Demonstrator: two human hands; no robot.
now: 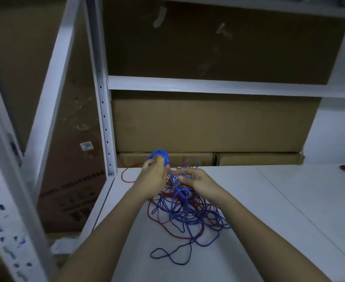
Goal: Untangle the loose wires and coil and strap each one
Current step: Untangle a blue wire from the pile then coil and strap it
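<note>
Mid-coiling at frame centre: left hand (154, 180) gripping blue coil (159, 156), right hand (196, 183) pinching blue wire (180, 195); next, freeing slack from tangle (187, 216).

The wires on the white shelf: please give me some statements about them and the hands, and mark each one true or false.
1. The left hand holds a blue coil. True.
2. The tangled wires are blue and red. True.
3. The right hand rests flat on the shelf. False: it pinches a blue strand above the tangle.
4. All wires are already coiled. False: most lie loose in a heap.
5. Cardboard boxes stand behind the wires. True.
</note>
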